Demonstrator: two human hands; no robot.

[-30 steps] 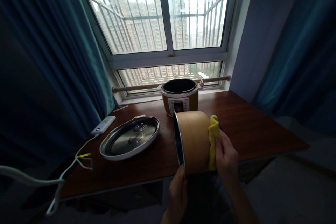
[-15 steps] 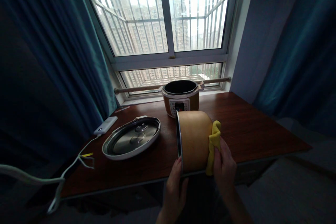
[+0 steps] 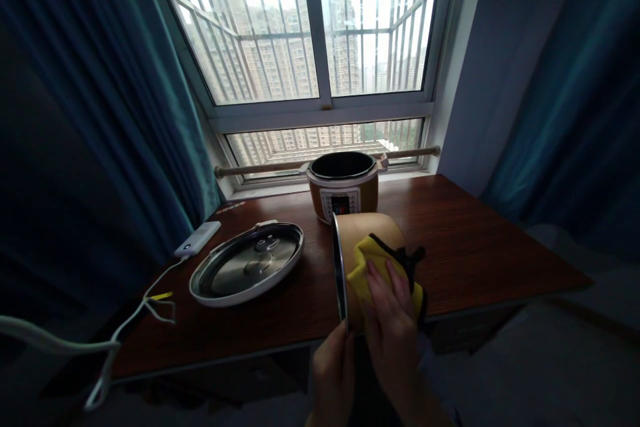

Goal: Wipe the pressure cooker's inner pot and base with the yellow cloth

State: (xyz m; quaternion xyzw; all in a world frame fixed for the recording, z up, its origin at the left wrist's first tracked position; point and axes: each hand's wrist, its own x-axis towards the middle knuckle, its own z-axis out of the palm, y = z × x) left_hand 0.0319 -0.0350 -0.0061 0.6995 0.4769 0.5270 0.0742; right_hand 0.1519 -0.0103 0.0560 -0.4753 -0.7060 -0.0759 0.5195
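Observation:
A gold inner pot (image 3: 367, 225) is tipped on its side above the table's front edge, its dark mouth facing left. My left hand (image 3: 334, 363) pinches the pot's rim from below. Under my right hand (image 3: 393, 310) a yellow cloth (image 3: 369, 260) with dark trim lies pressed against the pot's curved outer wall; the fingers are bent over the cloth. Behind the pot stands the electric cooker body (image 3: 345, 187), its top uncovered and a control panel on its front. To the left, the round cooker lid (image 3: 247, 263) rests with its metal inner side up.
The brown wooden table (image 3: 465, 233) reaches to the window. At its left lies a white power strip (image 3: 199, 239) with a white cable (image 3: 133, 320) hanging past the edge. Blue curtains (image 3: 115, 80) flank the barred window, and a rail (image 3: 265, 169) runs behind the cooker.
My right hand has moved the cloth from the pot's base leftward onto its side wall, and the cloth is now spread wider. My left hand still grips the rim, slightly lower.

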